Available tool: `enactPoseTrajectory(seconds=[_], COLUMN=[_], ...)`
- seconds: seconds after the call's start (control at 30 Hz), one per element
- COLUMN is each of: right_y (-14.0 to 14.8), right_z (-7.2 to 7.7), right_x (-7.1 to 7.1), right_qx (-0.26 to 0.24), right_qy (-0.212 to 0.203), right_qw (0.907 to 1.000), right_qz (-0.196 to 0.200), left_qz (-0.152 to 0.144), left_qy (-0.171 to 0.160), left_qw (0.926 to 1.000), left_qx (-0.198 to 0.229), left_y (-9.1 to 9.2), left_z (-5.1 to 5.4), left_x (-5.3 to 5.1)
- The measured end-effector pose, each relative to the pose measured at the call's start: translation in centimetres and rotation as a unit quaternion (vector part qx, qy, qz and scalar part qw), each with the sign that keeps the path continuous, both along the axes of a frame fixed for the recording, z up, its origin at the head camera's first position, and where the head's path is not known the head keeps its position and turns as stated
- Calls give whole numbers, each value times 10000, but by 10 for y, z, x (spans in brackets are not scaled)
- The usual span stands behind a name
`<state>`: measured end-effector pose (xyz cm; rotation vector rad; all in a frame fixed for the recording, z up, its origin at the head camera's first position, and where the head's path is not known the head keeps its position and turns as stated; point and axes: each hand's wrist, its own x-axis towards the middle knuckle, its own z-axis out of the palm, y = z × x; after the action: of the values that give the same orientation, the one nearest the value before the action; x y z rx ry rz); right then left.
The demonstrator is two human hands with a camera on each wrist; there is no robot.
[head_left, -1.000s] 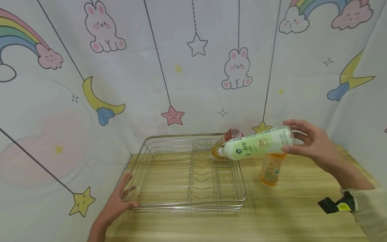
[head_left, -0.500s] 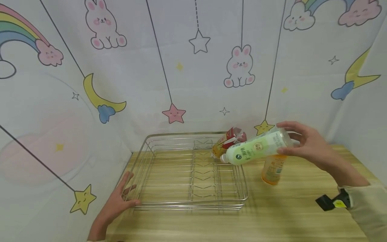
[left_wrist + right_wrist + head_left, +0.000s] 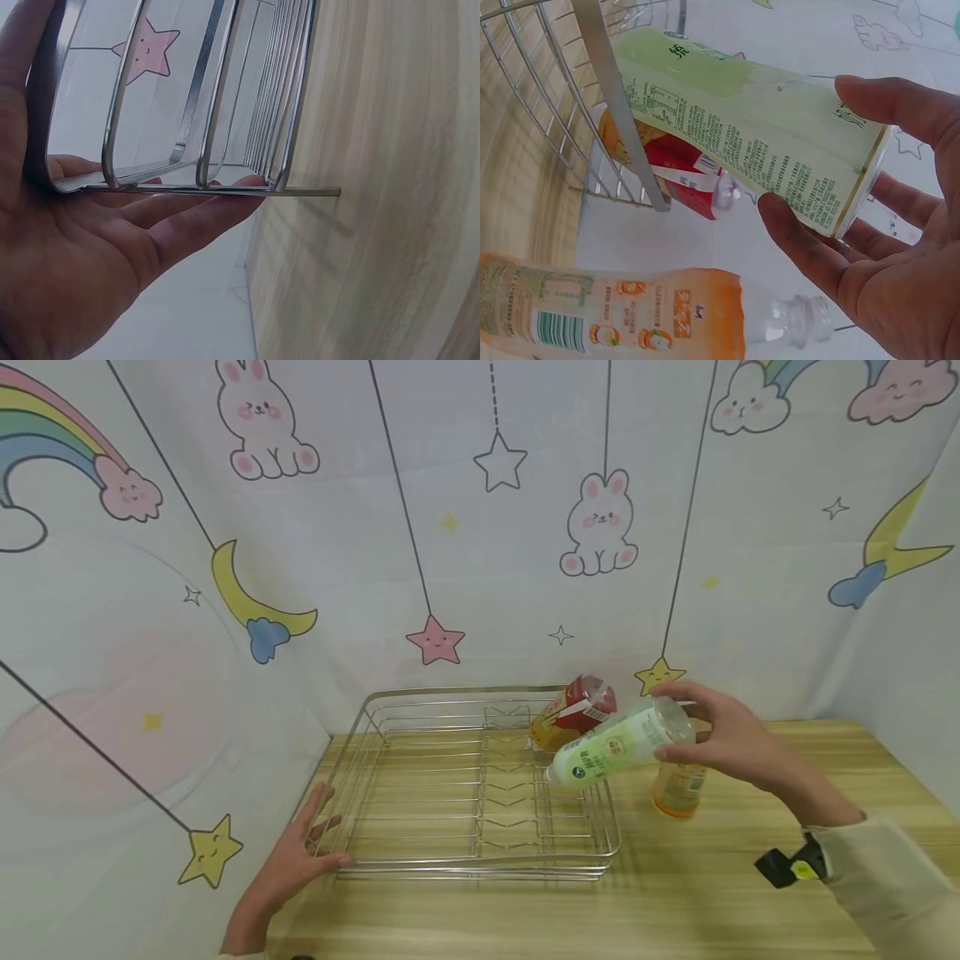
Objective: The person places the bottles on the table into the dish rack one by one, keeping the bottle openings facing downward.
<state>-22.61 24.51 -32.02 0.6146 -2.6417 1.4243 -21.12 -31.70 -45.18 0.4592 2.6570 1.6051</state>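
A wire dish rack [image 3: 480, 862] stands on the wooden table. My left hand [image 3: 288, 862] holds its left front corner, the thumb at the front rim and the fingers along the outer side wires [image 3: 112, 135]. With thumb and fingertips my right hand [image 3: 738, 747] grips the base end of a green-labelled bottle [image 3: 611, 747]. That bottle slants, capped end down and left, over the rack's right part. Behind it a red-and-yellow-labelled bottle [image 3: 576, 712] leans in the rack's back right corner, base up. The right wrist view shows the green label [image 3: 742, 127] close up, above the rim.
An orange drink bottle [image 3: 678, 792] stands upright on the table [image 3: 787, 852], right of the rack and below my right hand. A printed cloth [image 3: 510, 577] with rabbits and stars hangs at the back and sides.
My right hand has moved left and slightly down with the green-labelled bottle, which now tilts more steeply over the rack. My left hand has stayed at the rack's corner.
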Motion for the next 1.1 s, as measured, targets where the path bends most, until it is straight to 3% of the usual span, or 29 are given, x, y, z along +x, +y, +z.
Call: enactPoseTrajectory(seconds=[0.63, 1.1], right_y=[-26, -39], right_z=[-24, -27], right_x=[-16, -14], right_qx=[174, 885], right_qy=[85, 685], right_qw=[9997, 9937], right_qz=[163, -42], left_qz=[-62, -147], left_qy=[10, -5], left_qw=[10000, 9998], left_qx=[66, 154], left_y=[0, -1], left_z=[0, -1], left_x=[0, 0])
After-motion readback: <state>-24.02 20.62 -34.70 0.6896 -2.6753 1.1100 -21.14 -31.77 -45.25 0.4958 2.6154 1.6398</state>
